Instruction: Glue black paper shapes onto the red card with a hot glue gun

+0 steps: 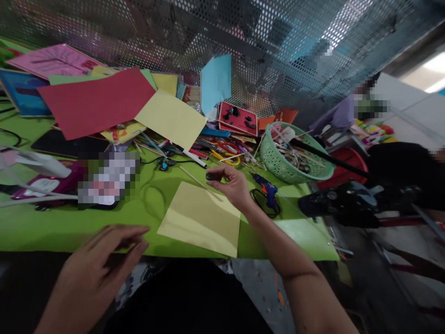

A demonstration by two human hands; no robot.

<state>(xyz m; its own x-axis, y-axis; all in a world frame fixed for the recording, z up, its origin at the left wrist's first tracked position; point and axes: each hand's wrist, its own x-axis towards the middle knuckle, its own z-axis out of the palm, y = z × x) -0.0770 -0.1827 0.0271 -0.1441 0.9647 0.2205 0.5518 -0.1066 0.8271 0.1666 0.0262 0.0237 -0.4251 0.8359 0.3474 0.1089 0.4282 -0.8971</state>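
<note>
My right hand (231, 184) hovers over the far edge of a pale yellow paper sheet (201, 219) lying on the green table cover (52, 227). Its thumb and fingers pinch a small dark object (209, 176). A thin wooden stick (194, 178) lies just under that hand. My left hand (104, 255) hangs at the near table edge, left of the sheet, with fingers loosely curled and nothing visible in them.
Red (97, 102), yellow (172, 118) and blue (216, 82) paper sheets pile at the back. A green basket (278, 160) of sticks stands at right. A blue glue gun (266, 190), scissors (227, 153) and pens lie near it. A perforated metal wall (243, 37) rises behind.
</note>
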